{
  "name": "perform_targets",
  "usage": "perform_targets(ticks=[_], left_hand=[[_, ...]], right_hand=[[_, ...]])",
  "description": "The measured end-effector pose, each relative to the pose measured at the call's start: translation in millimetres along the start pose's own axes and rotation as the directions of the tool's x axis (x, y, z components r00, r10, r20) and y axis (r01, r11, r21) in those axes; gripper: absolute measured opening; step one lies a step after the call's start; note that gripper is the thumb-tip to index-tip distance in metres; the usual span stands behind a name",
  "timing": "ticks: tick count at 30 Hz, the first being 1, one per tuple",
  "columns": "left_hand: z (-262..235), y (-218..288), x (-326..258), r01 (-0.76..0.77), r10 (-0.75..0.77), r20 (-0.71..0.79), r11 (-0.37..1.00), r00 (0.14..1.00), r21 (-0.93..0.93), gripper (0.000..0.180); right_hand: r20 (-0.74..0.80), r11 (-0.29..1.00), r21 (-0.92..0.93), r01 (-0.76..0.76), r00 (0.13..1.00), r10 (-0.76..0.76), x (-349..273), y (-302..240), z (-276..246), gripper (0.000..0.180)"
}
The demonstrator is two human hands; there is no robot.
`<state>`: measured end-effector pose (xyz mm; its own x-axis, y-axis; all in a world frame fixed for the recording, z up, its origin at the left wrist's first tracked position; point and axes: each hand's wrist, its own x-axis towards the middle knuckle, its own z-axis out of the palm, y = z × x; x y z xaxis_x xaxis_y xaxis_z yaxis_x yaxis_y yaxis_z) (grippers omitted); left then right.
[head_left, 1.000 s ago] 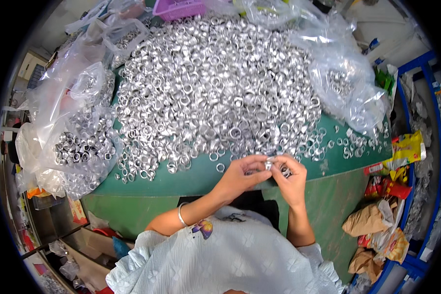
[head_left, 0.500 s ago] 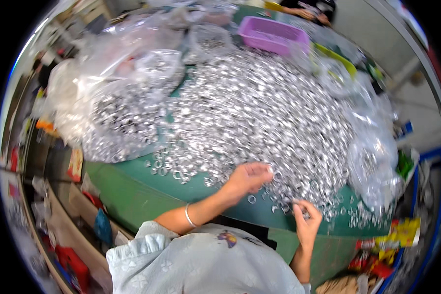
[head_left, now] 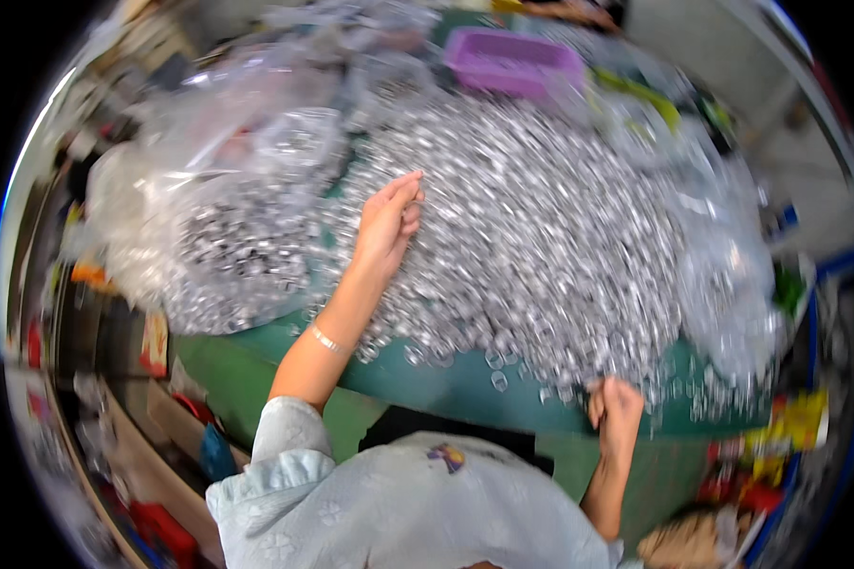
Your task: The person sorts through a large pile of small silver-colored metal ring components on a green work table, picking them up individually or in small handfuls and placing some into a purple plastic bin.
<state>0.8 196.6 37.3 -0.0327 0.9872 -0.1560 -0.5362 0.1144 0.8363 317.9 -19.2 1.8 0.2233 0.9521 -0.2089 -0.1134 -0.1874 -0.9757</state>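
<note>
A broad heap of small shiny silver metal rings (head_left: pixel 522 228) covers the green table (head_left: pixel 427 391). My left hand (head_left: pixel 389 220) is stretched far out over the heap's left part. Its fingers are pressed together, the index finger reaching forward past the curled others; whatever they hold, if anything, is too small and blurred to make out. At the heap's near right edge my right hand (head_left: pixel 619 403) is closed, thumb against curled fingers, beside scattered rings. I cannot see what lies inside it.
Clear plastic bags (head_left: pixel 223 251) of rings stand on the left, another plastic bag (head_left: pixel 726 299) on the right. A purple basket (head_left: pixel 514 62) sits at the far side, next to a yellow-green container (head_left: pixel 650 98). Another person's hand (head_left: pixel 579 13) shows at the top edge.
My left hand has moved from the heap's near edge forward and left over the rings. My right hand has shifted slightly right and its fingers have curled in. The view has tilted a little.
</note>
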Motion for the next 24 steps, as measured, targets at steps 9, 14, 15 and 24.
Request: perform_targets(ticks=[9,14,15,24], left_hand=[[56.1,-94.2,-141.7,0.042,-0.401,0.49,0.805,0.774,0.592,0.022],[67.5,-114.0,-167.0,0.098,-0.538,0.491,0.736,0.685,0.67,0.021],[69.5,-115.7,-169.3,0.112,-0.552,0.484,0.729,0.679,0.675,0.021],[74.2,-126.5,-169.6,0.072,-0.469,0.489,0.771,0.736,0.632,0.026]], right_hand=[[-0.394,0.921,-0.371,0.119,0.878,-0.272,10.6,1.6,-48.3,0.015],[-0.373,0.528,-0.843,-0.099,0.815,-0.444,45.5,-1.6,-40.9,0.015],[-0.363,0.456,-0.879,-0.138,0.814,-0.453,52.5,0.0,-40.2,0.014],[-0.248,0.98,0.198,-0.01,0.967,0.06,25.1,-8.9,-31.1,0.011]])
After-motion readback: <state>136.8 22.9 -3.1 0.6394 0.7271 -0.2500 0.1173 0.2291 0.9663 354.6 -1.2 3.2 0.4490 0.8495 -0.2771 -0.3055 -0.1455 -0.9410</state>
